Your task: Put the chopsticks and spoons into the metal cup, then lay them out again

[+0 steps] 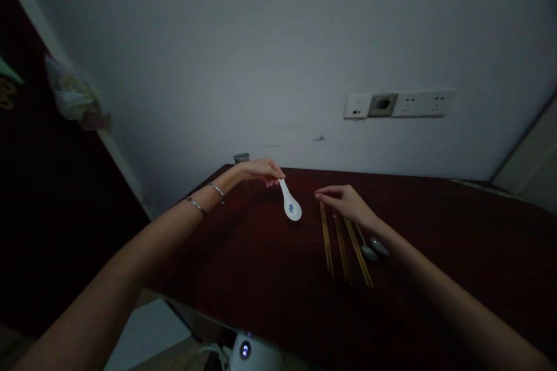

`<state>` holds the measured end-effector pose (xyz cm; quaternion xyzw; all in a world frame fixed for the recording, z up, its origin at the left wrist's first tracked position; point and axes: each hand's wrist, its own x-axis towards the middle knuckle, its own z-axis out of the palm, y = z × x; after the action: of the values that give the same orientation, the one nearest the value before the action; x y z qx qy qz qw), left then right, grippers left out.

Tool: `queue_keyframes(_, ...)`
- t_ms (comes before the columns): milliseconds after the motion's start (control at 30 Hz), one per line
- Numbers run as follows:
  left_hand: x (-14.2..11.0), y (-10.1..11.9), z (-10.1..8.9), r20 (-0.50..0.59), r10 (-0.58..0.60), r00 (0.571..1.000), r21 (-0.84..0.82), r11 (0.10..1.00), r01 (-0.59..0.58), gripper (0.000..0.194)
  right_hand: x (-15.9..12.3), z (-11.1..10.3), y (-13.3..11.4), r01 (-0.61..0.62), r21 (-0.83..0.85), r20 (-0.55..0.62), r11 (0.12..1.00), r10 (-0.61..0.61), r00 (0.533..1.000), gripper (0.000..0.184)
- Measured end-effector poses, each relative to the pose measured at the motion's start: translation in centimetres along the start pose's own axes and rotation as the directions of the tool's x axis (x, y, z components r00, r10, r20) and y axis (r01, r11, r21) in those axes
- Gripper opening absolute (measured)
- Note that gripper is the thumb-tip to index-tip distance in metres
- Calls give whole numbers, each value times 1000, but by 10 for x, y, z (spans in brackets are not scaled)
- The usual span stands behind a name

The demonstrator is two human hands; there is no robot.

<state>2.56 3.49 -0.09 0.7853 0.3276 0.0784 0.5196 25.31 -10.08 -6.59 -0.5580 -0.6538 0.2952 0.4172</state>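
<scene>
A pale wall (pixel 261 40) backs the dark tabletop (pixel 252 269). I see the white spoon (pixel 293 209) toward the tabletop's far left corner, handle end pinched in the fingers of the left hand (pixel 262 170). I judge it light, stiff, slick and brittle, best taken by the handle. The right hand (pixel 346 199) is at the chopsticks (pixel 342 248); whether its fingers grasp any, I can't tell.
</scene>
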Motion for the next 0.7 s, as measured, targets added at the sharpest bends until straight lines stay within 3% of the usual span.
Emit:
queue_keyframes(133,41,29,37,133,83,988,16,996,-86,16,-11,-20,6,-44,77,-38,996,47,998,37)
queue_keyframes(267,65,47,68,214,136,967,16,990,-142,18,-25,-36,15,-62,98,-30,993,66,997,36)
queue_keyframes(700,104,61,121,184,219,958,-111,973,-201,18,-41,-62,36,-80,84,-133,993,90,987,27)
